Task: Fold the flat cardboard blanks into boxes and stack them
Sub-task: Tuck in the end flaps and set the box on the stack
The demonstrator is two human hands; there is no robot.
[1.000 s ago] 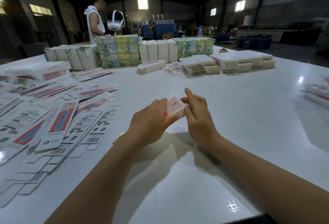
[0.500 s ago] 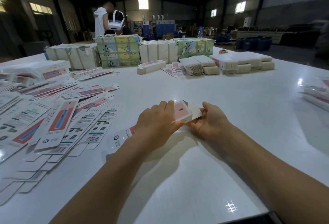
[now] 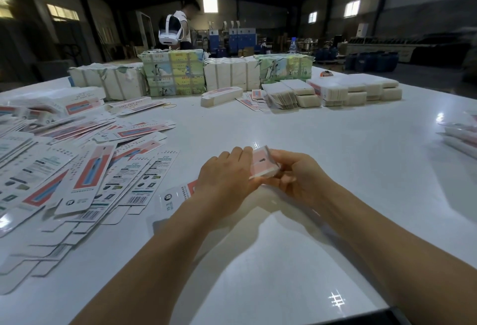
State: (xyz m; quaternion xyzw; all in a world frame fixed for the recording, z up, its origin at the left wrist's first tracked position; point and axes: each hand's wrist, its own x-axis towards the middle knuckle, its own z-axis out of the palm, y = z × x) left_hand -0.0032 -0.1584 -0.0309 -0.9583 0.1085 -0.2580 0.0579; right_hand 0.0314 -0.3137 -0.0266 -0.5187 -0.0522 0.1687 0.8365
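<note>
In the middle of the white table I hold a long pink and white cardboard box, partly folded. My left hand grips it from above, and its printed tail end sticks out to the left under my wrist. My right hand holds the box's far end, fingers curled round it. A heap of flat printed blanks spreads over the table's left side.
Wrapped bundles and stacks of white blanks line the far side. A folded box lies in front of them. More packets sit at the right edge. A person with a headset stands beyond the table.
The box has come down from end-on to lying lengthwise near the table. My right hand has moved in and closed round its far end, covering the white flap seen before.
</note>
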